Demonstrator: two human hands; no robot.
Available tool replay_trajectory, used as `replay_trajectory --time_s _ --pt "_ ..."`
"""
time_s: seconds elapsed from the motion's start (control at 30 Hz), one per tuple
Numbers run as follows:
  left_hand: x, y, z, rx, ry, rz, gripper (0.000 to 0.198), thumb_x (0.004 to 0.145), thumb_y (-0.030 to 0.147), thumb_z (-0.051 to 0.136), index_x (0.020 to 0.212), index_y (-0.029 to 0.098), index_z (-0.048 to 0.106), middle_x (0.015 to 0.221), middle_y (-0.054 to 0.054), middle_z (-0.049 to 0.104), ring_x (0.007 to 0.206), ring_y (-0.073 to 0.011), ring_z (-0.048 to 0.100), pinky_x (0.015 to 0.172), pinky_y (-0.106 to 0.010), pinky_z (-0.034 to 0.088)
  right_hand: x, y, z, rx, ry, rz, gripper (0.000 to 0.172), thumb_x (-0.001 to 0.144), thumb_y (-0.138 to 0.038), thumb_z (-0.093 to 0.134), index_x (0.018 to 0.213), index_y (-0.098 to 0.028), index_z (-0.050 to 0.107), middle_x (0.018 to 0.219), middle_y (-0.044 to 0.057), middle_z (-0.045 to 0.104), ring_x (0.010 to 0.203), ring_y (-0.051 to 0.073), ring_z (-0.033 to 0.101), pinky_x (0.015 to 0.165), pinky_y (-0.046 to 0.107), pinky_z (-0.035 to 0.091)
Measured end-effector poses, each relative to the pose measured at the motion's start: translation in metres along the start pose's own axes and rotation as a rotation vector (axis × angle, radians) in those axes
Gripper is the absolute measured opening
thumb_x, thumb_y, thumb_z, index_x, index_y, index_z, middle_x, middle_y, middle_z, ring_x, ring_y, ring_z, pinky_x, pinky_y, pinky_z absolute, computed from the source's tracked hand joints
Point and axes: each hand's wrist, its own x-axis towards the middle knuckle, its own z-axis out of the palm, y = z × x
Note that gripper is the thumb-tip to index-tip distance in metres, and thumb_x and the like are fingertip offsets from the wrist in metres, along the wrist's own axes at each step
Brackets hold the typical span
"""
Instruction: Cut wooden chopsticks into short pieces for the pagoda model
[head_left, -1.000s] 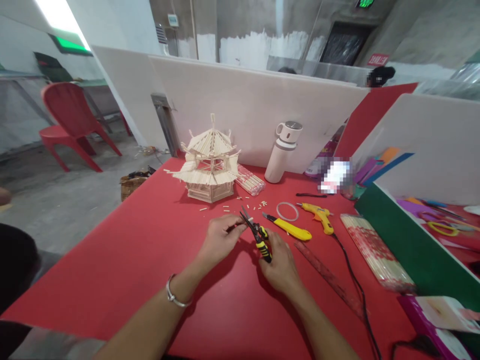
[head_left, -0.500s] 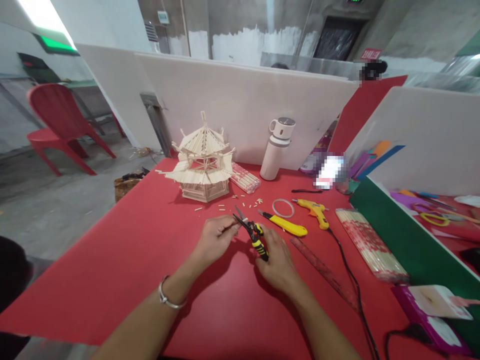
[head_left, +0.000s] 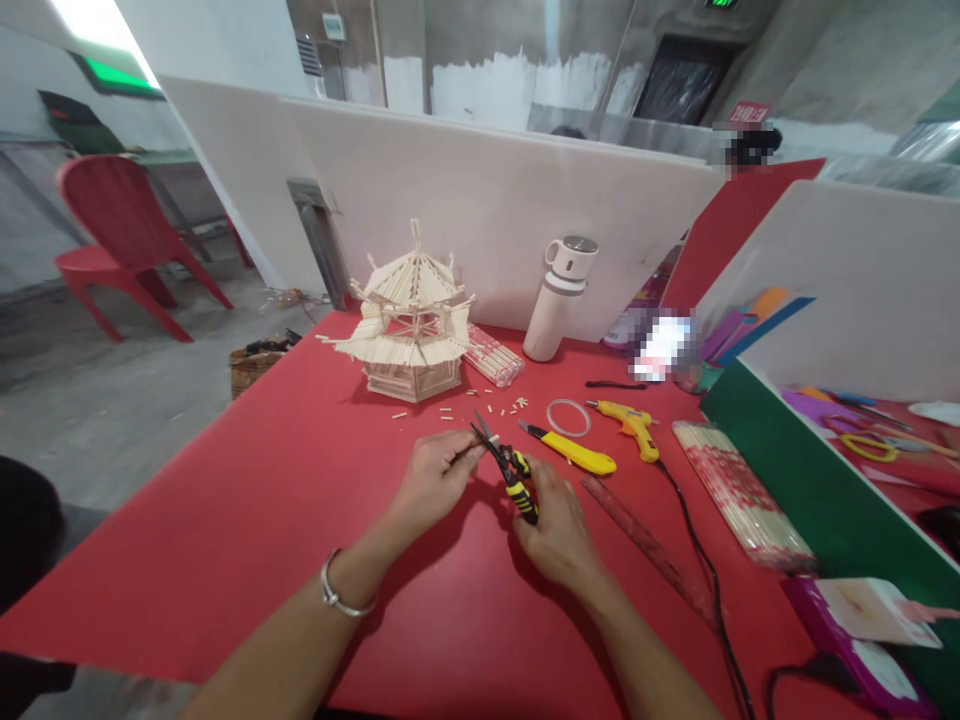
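My right hand grips the yellow-and-black handles of a pair of cutters, whose dark jaws stand open toward the upper left. My left hand pinches a thin wooden stick and holds its end between those jaws. Both hands rest low over the red table top. Behind them stands a small pavilion model built of wooden sticks, with short cut stick bits scattered in front of it.
Right of the hands lie a yellow utility knife, a ring of tape, a yellow glue gun with its black cord, a red ruler and packs of sticks. A white flask stands by the white partition.
The hands hold the same pose with stick and cutters; the view has shifted slightly, first left, then back up and right.
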Motion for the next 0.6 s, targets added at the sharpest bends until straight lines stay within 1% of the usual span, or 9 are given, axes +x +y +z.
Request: replay_trajectory --time_s 0.07,0.13,0.23,0.37,0.47,0.6 --pt "0.0 0.002 0.001 0.02 0.038 0.0 0.031 0.092 0.027 0.053 0.062 0.016 0.056 0.056 0.003 0.049 0.053 -0.0095 0.043 0.055 -0.023 0.033 0.0 0.0 0.0 -0.007 0.008 0.002 0.059 0.073 -0.012 0.057 0.132 -0.019 0.051 0.122 0.012 0.063 0.115 0.032 0.057 0.098 0.048 0.043" --pt "0.001 0.004 0.002 0.036 0.077 -0.005 0.023 0.089 0.026 0.057 0.069 0.016 0.063 0.058 0.003 0.052 0.054 -0.0098 0.045 0.055 -0.022 0.034 0.001 0.001 0.002 -0.018 0.021 0.003 0.059 0.074 -0.013 0.057 0.132 -0.019 0.05 0.121 0.012 0.063 0.114 0.031 0.058 0.096 0.046 0.043" --pt "0.002 0.003 0.003 0.017 0.087 0.002 0.018 0.086 0.025 0.06 0.073 0.016 0.069 0.061 0.002 0.057 0.057 -0.0106 0.049 0.057 -0.022 0.036 0.002 0.005 0.006 -0.038 0.036 -0.009 0.062 0.074 -0.013 0.057 0.135 -0.02 0.048 0.123 0.013 0.062 0.116 0.032 0.056 0.098 0.048 0.043" --pt "0.002 -0.003 0.003 -0.032 0.04 0.013 0.027 0.089 0.027 0.057 0.067 0.016 0.066 0.059 0.0 0.058 0.056 -0.0111 0.05 0.057 -0.023 0.038 0.004 0.011 0.009 -0.025 0.032 -0.047 0.073 0.072 -0.011 0.056 0.143 -0.023 0.041 0.129 0.012 0.058 0.121 0.032 0.053 0.103 0.051 0.041" --pt "0.001 -0.006 0.003 -0.062 0.009 0.008 0.027 0.089 0.028 0.056 0.066 0.016 0.065 0.06 -0.001 0.06 0.057 -0.0116 0.052 0.058 -0.023 0.039 0.003 0.011 0.007 -0.003 0.023 -0.074 0.075 0.073 -0.012 0.056 0.146 -0.022 0.038 0.133 0.013 0.056 0.125 0.031 0.05 0.107 0.053 0.039" --pt "0.002 -0.007 0.002 -0.095 -0.015 0.003 0.029 0.088 0.028 0.056 0.062 0.016 0.06 0.057 0.0 0.055 0.054 -0.0107 0.048 0.056 -0.022 0.038 0.002 0.011 0.005 0.015 0.027 -0.109 0.081 0.074 -0.012 0.055 0.15 -0.023 0.033 0.138 0.014 0.053 0.13 0.031 0.047 0.111 0.054 0.037"
